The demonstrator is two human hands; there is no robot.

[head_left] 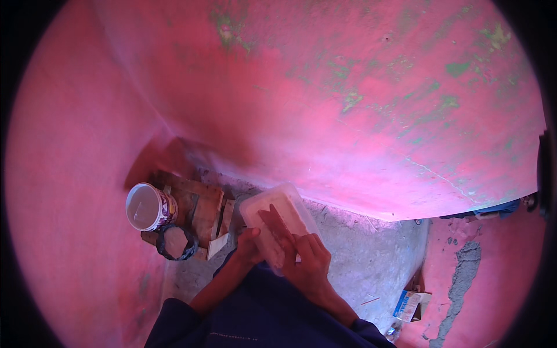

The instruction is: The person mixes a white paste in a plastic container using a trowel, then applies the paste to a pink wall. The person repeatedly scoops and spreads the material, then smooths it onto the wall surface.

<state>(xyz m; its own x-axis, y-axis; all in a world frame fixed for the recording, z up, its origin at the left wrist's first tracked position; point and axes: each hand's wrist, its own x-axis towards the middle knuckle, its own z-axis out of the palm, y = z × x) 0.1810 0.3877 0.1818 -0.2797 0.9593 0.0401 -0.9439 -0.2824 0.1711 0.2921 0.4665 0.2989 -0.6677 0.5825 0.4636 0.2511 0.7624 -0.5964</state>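
My left hand [249, 246] grips the near left edge of a translucent plastic tub [305, 210], its thumb over the rim. The tub is tilted in front of my body, and pale material coats its inside. My right hand [308, 262] is closed around a flat-bladed scraper [274, 223]. The blade lies over the inside of the tub, pointing up and to the left. Fingers hide the scraper's handle end.
At left, a wooden stand [200, 211] bears a white bucket [145, 207] and a black-rimmed bowl [176, 242] of pale material. A pink wall [278, 104] with green patches rises ahead. At right lie a cardboard box [411, 305] and a grey mortar strip [462, 284] on pink.
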